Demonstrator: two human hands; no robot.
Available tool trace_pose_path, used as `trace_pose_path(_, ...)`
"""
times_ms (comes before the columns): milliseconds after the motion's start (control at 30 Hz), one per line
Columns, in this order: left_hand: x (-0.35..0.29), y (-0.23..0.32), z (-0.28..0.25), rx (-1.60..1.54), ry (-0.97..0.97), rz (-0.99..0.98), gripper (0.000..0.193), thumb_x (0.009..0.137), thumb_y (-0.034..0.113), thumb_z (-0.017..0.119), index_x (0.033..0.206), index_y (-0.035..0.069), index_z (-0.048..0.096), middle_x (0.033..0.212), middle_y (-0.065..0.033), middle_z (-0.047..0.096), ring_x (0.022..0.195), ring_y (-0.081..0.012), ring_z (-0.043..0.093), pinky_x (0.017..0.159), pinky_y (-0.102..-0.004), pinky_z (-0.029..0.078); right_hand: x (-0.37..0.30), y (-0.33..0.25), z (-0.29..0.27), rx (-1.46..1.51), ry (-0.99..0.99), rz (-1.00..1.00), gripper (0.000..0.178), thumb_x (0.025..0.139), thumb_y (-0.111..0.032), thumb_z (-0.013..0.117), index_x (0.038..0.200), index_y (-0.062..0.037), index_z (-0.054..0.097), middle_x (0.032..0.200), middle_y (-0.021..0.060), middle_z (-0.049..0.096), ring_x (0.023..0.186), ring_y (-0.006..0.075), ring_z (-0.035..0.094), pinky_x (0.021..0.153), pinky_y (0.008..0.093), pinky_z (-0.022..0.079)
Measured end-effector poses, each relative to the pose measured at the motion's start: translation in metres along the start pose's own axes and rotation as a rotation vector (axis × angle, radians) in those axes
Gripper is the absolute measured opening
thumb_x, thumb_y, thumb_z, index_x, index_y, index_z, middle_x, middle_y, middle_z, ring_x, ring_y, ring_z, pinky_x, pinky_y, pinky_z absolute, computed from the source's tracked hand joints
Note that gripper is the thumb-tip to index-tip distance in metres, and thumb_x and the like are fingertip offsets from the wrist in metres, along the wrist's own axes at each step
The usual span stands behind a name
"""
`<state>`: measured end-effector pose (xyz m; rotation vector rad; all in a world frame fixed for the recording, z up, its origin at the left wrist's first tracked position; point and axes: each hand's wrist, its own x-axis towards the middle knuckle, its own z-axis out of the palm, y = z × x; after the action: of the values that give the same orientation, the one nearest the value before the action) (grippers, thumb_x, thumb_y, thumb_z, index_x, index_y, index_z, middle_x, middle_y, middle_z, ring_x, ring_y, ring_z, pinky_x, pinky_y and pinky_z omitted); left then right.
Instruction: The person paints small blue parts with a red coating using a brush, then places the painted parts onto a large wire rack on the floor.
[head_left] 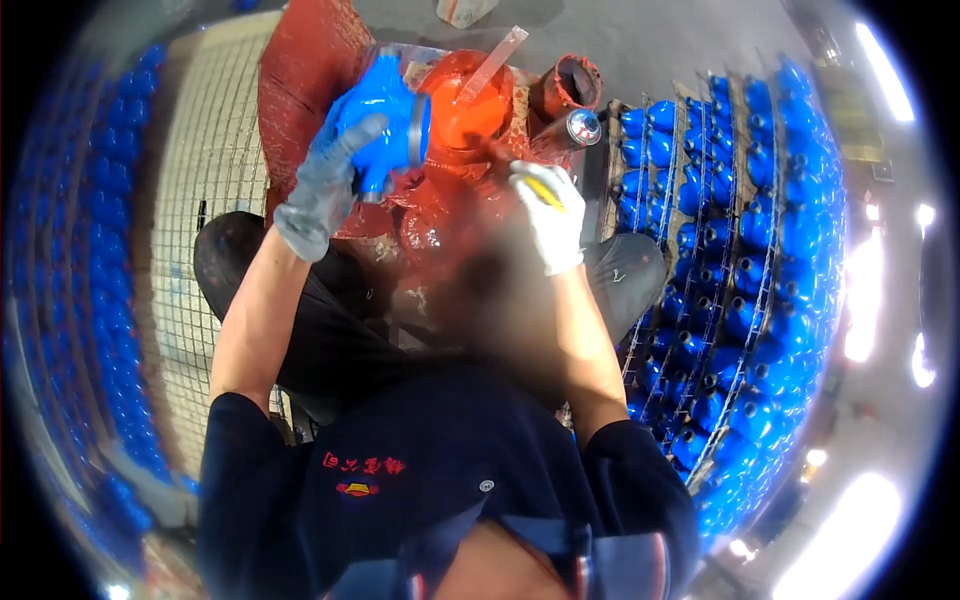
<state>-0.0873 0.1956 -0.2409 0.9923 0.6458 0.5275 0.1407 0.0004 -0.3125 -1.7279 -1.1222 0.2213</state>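
My left hand (325, 185), in a grey glove, grips a glossy blue metal housing (375, 130) with a bare metal ring at its right end. It is held up over the red-smeared work area, left of a container of orange-red paint (462, 110) in which a flat stick (492, 62) leans. My right hand (552, 222), in a white glove, is closed around a yellow-handled tool (541, 188). The tool's far end points toward the paint container and is too blurred to make out. Red-coated lumps (435, 225) lie below the paint.
A can (578, 130) and a red-crusted cup (572, 84) stand right of the paint. Wire racks with rows of blue housings (740, 270) fill the right side. More blue housings (110, 230) line the left, beside a wire mesh panel (195, 190). A red sheet (308, 75) rises at the back.
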Motion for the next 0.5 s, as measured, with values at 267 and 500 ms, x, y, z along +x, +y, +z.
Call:
trace_pose_path(267, -0.044, -0.022, 0.015, 1.171, -0.012, 0.691, 0.093, 0.068, 0.037, 0.093, 0.143, 0.009, 0.046, 0.131, -0.0133, 0.059, 0.104, -0.0324, 0.068, 0.077, -0.0455, 0.06, 0.019, -0.036, -0.028, 1.228, 0.443, 0.554, 0.03, 0.102, -0.038, 0.064, 0.111, -0.0095, 0.059, 0.075, -0.0022, 0.042, 0.068, 0.0126, 0.044, 0.064, 0.0315, 0.041)
trace_pose_path(500, -0.073, -0.029, 0.026, 1.574, -0.182, 0.877, 0.084, 0.057, 0.026, 0.093, 0.134, 0.012, 0.059, 0.134, -0.0109, 0.06, 0.097, -0.0319, 0.07, 0.071, -0.0401, 0.06, 0.039, -0.095, -0.059, 0.201, -0.097, 0.033, 0.022, 0.101, -0.023, 0.063, 0.105, -0.0022, 0.068, 0.078, 0.0031, 0.065, 0.063, 0.009, 0.059, 0.06, 0.0248, 0.047)
